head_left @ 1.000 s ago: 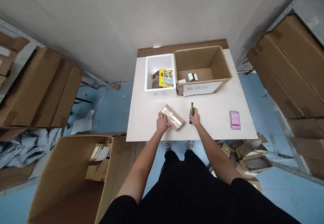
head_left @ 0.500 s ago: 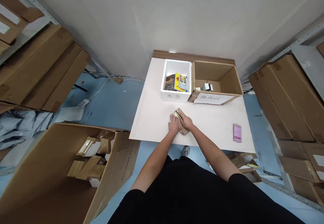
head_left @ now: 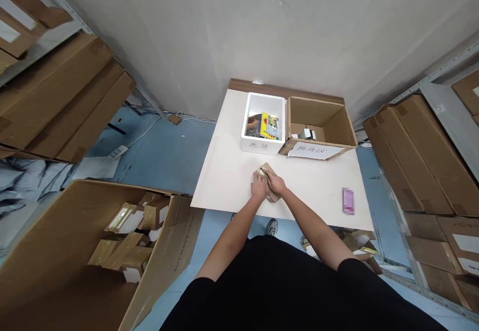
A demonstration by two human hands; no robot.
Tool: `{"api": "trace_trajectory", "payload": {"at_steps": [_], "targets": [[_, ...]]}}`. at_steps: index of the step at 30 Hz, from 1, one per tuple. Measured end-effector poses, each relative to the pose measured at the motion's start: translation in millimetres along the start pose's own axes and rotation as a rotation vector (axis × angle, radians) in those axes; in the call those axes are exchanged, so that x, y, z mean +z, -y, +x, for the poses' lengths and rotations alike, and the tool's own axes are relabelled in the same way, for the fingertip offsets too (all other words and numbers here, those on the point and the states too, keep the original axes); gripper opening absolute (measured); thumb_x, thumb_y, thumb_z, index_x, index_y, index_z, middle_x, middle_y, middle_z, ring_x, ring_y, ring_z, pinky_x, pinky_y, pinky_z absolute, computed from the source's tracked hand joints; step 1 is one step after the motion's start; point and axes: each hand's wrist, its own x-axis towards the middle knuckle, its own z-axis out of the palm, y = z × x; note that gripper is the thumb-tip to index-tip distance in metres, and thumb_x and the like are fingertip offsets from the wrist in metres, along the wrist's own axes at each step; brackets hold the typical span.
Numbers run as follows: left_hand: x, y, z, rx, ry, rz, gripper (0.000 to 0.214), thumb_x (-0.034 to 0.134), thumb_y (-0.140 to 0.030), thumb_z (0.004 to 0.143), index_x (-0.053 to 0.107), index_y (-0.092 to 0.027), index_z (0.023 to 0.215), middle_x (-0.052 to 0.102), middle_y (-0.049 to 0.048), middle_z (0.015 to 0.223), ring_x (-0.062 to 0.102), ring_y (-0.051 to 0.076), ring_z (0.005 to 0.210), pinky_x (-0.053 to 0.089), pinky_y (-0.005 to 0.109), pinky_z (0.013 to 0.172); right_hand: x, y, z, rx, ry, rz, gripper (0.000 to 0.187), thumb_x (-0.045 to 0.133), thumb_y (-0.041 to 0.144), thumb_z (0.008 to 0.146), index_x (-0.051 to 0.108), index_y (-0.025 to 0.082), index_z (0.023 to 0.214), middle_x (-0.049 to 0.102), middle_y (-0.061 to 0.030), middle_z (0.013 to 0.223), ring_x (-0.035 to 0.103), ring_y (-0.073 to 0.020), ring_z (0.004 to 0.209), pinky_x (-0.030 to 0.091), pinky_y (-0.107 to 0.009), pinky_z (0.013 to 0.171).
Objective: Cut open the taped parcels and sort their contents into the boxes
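A small cardboard box [head_left: 273, 197], taped across its top, lies at an angle on the white tabletop near its front edge. My left hand [head_left: 258, 186] rests over the box's left side and holds it down, fingers across the top and thumb toward the middle. In my closed right hand [head_left: 276, 183] is a slim yellow-and-black box cutter [head_left: 264, 173], its tip end at the shiny tape near the box's far end. The fingers hide most of the cutter, and its blade cannot be made out.
Behind the hands stand a white foam box [head_left: 262, 147] with books and a labelled open carton [head_left: 322, 152] with small boxes. A blurred pink item [head_left: 348, 201] lies on the table [head_left: 220, 181] at right. A big carton [head_left: 183, 241] of parcels stands at left; shelves flank both sides.
The view has shifted slightly. Both hands stay on the small box, with the right hand and cutter at nearly the same place on it.
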Motion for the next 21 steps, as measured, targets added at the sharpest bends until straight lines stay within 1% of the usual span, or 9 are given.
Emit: {"api": "trace_trajectory", "payload": {"at_steps": [4,7,10,13,15,17,19,21], "targets": [[-2.0,-1.3,-0.5,-0.007,0.016,0.006,0.109,0.086,-0.054,0.079,0.031,-0.026,0.17,0.019,0.0175,0.179,-0.006,0.043,0.166,0.044,0.062,0.119,2.8,-1.1,-1.7,-0.002,-0.012,0.013,0.063,0.049,0.024,0.102,0.045,0.034,0.164,0.064,-0.0006,0.153,0.067,-0.0279,0.13,0.051,-0.045,0.112],[-4.1,-0.8,-1.5,-0.007,0.018,-0.015,0.11,0.086,-0.056,0.079,0.031,-0.026,0.169,0.018,0.0175,0.179,-0.006,0.043,0.166,0.043,0.063,0.12,2.1,-1.9,-0.7,-0.013,-0.009,0.014,0.062,0.049,0.024,0.102,0.047,0.035,0.163,0.064,-0.0006,0.153,0.066,-0.0283,0.13,0.051,-0.045,0.112],[-7.7,2.5,-2.3,0.024,0.013,-0.013,0.112,0.088,-0.055,0.077,0.032,-0.022,0.169,0.018,0.0208,0.178,-0.005,0.043,0.166,0.041,0.062,0.121,-0.4,-0.2,1.7,-0.004,0.001,0.002,0.061,0.05,0.023,0.102,0.049,0.034,0.162,0.064,-0.0027,0.153,0.068,-0.0291,0.128,0.051,-0.044,0.111],[-11.8,7.6,-2.8,0.068,0.004,-0.006,0.107,0.085,-0.054,0.08,0.034,-0.019,0.167,0.021,0.022,0.177,-0.001,0.043,0.166,0.034,0.061,0.125,-3.7,4.7,2.6,0.026,0.03,-0.049,0.061,0.047,0.022,0.104,0.045,0.03,0.164,0.066,-0.0058,0.151,0.068,-0.0293,0.127,0.051,-0.042,0.108],[-13.8,10.2,-3.3,0.076,0.006,0.031,0.103,0.082,-0.055,0.084,0.033,-0.02,0.168,0.019,0.0196,0.179,0.003,0.041,0.166,0.029,0.06,0.128,-6.7,9.5,1.9,0.047,0.048,-0.086,0.061,0.044,0.022,0.105,0.042,0.028,0.166,0.066,-0.0073,0.151,0.067,-0.0286,0.128,0.051,-0.04,0.107],[-15.0,11.5,-4.0,0.061,0.023,0.094,0.099,0.077,-0.058,0.088,0.031,-0.024,0.169,0.013,0.0147,0.181,0.004,0.037,0.167,0.026,0.057,0.13,-10.5,14.7,1.0,0.061,0.072,-0.117,0.06,0.042,0.023,0.107,0.041,0.027,0.166,0.064,-0.0077,0.152,0.067,-0.0274,0.129,0.05,-0.038,0.107],[-15.6,11.2,-4.5,0.043,0.049,0.146,0.097,0.073,-0.06,0.091,0.028,-0.026,0.17,0.008,0.0115,0.182,0.004,0.034,0.168,0.027,0.053,0.13,-15.1,19.6,0.3,0.074,0.108,-0.157,0.06,0.041,0.024,0.108,0.039,0.027,0.167,0.064,-0.0079,0.152,0.067,-0.027,0.128,0.05,-0.037,0.106],[-16.2,9.5,-4.3,0.035,0.065,0.175,0.1,0.071,-0.062,0.091,0.026,-0.024,0.172,0.007,0.0117,0.182,0.002,0.033,0.168,0.031,0.05,0.129,-20.2,23.7,0.2,0.088,0.145,-0.204,0.06,0.041,0.025,0.109,0.037,0.027,0.168,0.067,-0.0088,0.149,0.068,-0.0275,0.125,0.05,-0.036,0.104]]}}
